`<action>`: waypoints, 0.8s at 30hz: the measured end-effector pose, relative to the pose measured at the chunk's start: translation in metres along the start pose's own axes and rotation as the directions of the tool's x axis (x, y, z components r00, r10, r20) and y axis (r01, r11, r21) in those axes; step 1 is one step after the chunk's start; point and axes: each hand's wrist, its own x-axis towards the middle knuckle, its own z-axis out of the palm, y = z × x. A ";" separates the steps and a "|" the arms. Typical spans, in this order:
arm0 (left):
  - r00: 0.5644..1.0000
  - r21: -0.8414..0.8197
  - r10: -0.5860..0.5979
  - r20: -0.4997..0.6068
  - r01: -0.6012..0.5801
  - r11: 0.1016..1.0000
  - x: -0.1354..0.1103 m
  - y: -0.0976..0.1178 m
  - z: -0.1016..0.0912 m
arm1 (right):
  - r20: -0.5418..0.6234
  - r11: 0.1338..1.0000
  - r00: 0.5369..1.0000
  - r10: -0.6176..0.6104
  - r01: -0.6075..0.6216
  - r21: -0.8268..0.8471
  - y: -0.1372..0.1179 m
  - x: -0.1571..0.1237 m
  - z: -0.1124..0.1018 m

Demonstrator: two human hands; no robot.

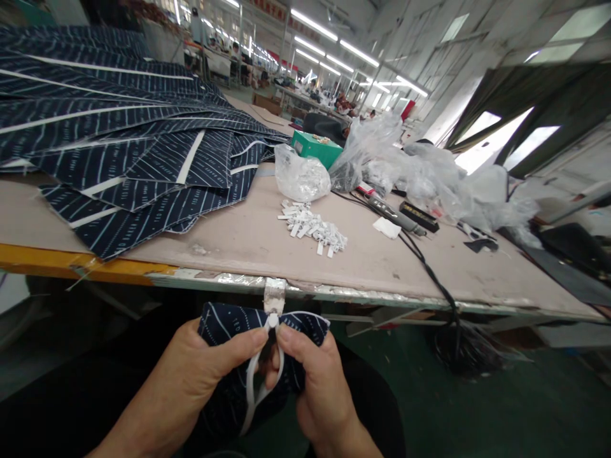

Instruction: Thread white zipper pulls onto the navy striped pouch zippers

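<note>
- Nearest, the person's left hand (224,356) grasps the near side of a navy printed piece (222,323), its thumb pressing by the centre opening, at about eight o'clock of the piece.
- The right hand (317,372) grasps the same piece from four o'clock, its thumb facing the other; fingertips show through the opening, but which hand's cannot be told.
- The piece is held up just short of the counter (229,238). Two white tapes (251,381) spread apart down its middle, and a white slider (273,320) sits where they meet at the top.
- From the piece, at twelve o'clock, a pale fixture (274,294) juts down from the counter's edge; the slider is right at its lower end.
- Toward one o'clock lies a loose heap of small white tabs (312,229).
- Near two o'clock are a crumpled white scrap (386,227), a grey tool (395,213) and a black case (419,216); black cables (432,270) hang over the edge.
- At about eleven o'clock spreads a stack of navy fabric panels (157,146) with white strips.
- Just past twelve, behind the tabs, sits a filled clear bag (301,175), then a green box (316,148).
- Between one and two, crumpled clear plastic (429,172) is heaped.
- Farthest, people work under ceiling lamps (315,25).
</note>
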 end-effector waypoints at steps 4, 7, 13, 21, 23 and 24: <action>0.999 0.043 -0.007 -0.043 0.009 0.999 -0.004 0.004 0.003 | 0.007 0.999 0.999 -0.038 0.038 0.007 0.003 -0.002 0.001; 0.999 -0.020 -0.024 -0.024 0.024 1.000 -0.007 0.005 0.005 | 0.018 1.000 1.000 -0.017 0.016 0.014 0.002 -0.002 0.000; 1.000 -0.054 0.000 0.006 0.000 0.999 -0.002 -0.002 0.002 | 0.000 1.000 1.000 0.005 -0.005 -0.019 0.001 0.000 -0.002; 0.988 0.128 0.064 -0.140 -0.046 0.991 -0.004 0.005 0.006 | -0.007 1.000 1.000 -0.016 0.016 0.000 0.002 0.002 0.000; 0.985 0.172 0.084 -0.149 -0.058 0.983 -0.002 0.007 0.007 | -0.010 0.999 0.999 -0.034 0.034 0.010 0.005 0.006 0.000; 0.984 0.184 0.093 -0.149 -0.065 0.981 -0.001 0.008 0.007 | -0.009 0.999 0.999 -0.041 0.041 0.008 0.006 0.008 -0.001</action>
